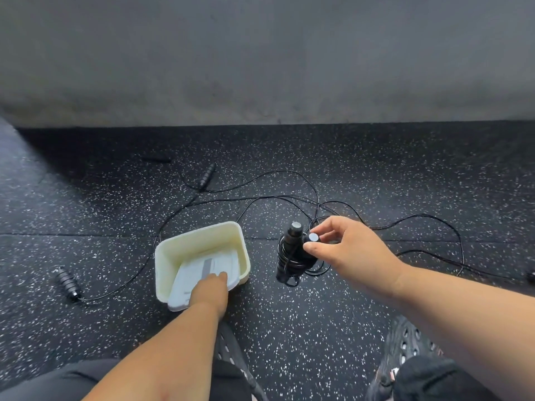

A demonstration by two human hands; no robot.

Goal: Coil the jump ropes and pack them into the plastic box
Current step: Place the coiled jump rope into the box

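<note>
Your left hand is reaching down into the plastic box, fingers curled on the near edge of a white lid that is lying tilted inside it; the grip looks like a pinch, though the fingertips are partly hidden. Your right hand is holding the coiled jump rope in the air just right of the box, thumb and fingers pinching one of its two black handles, cord wrapped round both. The grey end caps are facing you; no writing is showing on them, and the grey strip on the lid is too blurred to read.

Going left to right: a ribbed black handle is lying on the speckled floor well left of the box, its thin cord curving up past the box's left rim. A second handle is lying beyond the box, nearer the grey wall. More loose cord is looping across the floor behind and to the right of your right hand, running toward the right edge.

Open floor is lying between box and bundle and in front of both. The box is sitting upright, its opening unobstructed apart from the lid and your hand. Your dark shoes are showing at the bottom.
</note>
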